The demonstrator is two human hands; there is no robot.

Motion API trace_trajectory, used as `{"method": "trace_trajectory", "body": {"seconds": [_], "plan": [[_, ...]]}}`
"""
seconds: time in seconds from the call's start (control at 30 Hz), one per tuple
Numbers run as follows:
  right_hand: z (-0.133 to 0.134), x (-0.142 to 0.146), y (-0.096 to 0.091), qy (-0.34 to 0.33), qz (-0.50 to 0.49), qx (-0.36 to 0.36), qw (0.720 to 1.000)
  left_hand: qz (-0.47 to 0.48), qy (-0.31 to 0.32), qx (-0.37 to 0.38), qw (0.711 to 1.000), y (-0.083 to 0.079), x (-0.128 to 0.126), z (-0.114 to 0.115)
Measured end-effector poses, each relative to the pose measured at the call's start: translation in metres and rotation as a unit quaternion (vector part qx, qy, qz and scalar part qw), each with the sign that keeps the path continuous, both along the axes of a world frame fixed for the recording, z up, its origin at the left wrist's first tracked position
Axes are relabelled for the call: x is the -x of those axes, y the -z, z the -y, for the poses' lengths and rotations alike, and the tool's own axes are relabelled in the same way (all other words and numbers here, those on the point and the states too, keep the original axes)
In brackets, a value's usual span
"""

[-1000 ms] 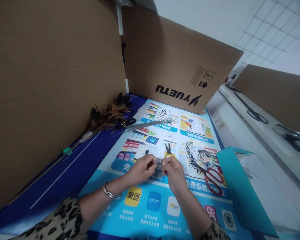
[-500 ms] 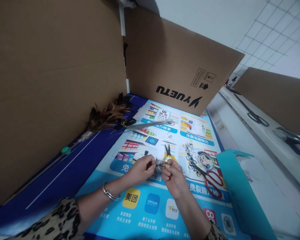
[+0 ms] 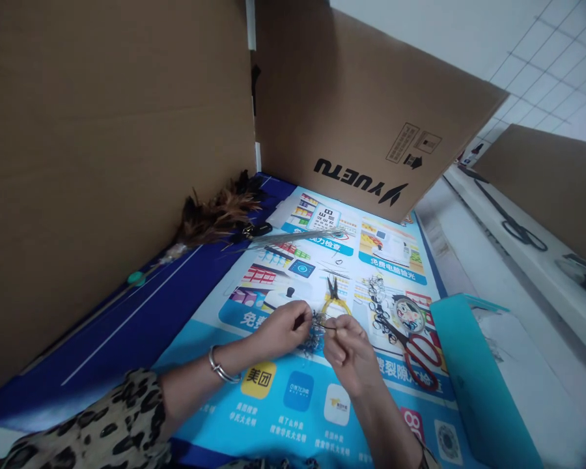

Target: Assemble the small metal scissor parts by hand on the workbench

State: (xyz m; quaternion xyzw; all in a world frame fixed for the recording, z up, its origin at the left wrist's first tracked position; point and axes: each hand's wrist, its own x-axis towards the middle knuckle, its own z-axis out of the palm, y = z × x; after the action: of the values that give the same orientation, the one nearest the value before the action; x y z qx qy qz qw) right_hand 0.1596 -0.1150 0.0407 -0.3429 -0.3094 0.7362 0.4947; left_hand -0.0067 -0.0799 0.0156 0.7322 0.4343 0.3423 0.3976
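Both my hands meet over a blue printed poster [image 3: 293,397] on the table. My left hand [image 3: 284,326], with a metal bangle on the wrist, pinches a small dark wire piece [image 3: 316,331]. Fingers of my right hand [image 3: 348,348] are closed on the other end of the same piece, a thin wire stretching between them. Just beyond my hands lie yellow-handled pliers [image 3: 335,296]. To the right of them sit a heap of small dark wire links [image 3: 378,305] and red-handled scissors [image 3: 415,355].
Tall cardboard sheets [image 3: 102,156] wall the left and back. A feather duster [image 3: 215,218] and a bundle of thin metal wires [image 3: 297,236] lie at the back. A teal folder [image 3: 473,378] stands on the right. Another pair of scissors [image 3: 515,228] lies on the white ledge.
My right hand has drawn slightly down and right, away from the left, pulling a thin wire out. The view has shifted a little.
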Motion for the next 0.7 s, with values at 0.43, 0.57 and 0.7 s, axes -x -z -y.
{"method": "trace_trajectory", "body": {"seconds": [0.43,0.57,0.7], "plan": [[-0.003,0.014,0.011,0.041,0.447,-0.17,0.877,0.121,0.038,0.153,0.98,0.0,0.002,0.005],[-0.003,0.012,0.018,0.071,0.506,-0.219,0.831,0.15,0.036,0.187,0.97,-0.002,0.003,0.006],[-0.003,0.007,0.021,0.065,0.526,-0.246,0.812,0.201,0.035,0.257,0.945,-0.007,0.004,0.008]]}}
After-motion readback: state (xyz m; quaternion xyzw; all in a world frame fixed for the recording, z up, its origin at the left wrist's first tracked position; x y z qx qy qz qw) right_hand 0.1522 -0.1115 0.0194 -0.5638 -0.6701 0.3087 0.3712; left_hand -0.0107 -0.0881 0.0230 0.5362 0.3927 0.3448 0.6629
